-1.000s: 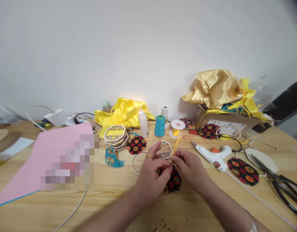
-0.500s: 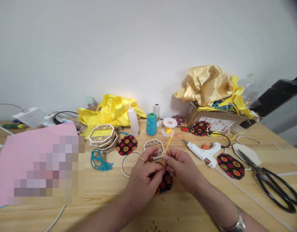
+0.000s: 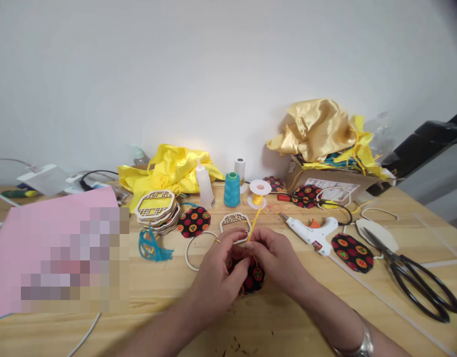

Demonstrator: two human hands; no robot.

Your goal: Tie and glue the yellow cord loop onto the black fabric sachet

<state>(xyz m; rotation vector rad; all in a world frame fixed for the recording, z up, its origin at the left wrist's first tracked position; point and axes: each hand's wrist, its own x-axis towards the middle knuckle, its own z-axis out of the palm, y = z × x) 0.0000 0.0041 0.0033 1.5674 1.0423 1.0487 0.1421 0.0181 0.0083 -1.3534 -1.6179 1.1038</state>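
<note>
Left hand (image 3: 221, 267) has spread its thumb and forefinger since half a second ago, so those fingers sit apart over the rounded black floral fabric piece (image 3: 256, 281) on the table (image 3: 154, 327). Right hand (image 3: 278, 255) has its fingers pinching a thin yellow cord (image 3: 254, 225). Past that: flat cut-out lattice frame (image 3: 233, 218), tapered blue thread cone (image 3: 232, 191), crumpled shiny gold satin (image 3: 317, 129). Tabletop's pale grainy wood, plain whitish wall (image 3: 213, 74) at the back.
</note>
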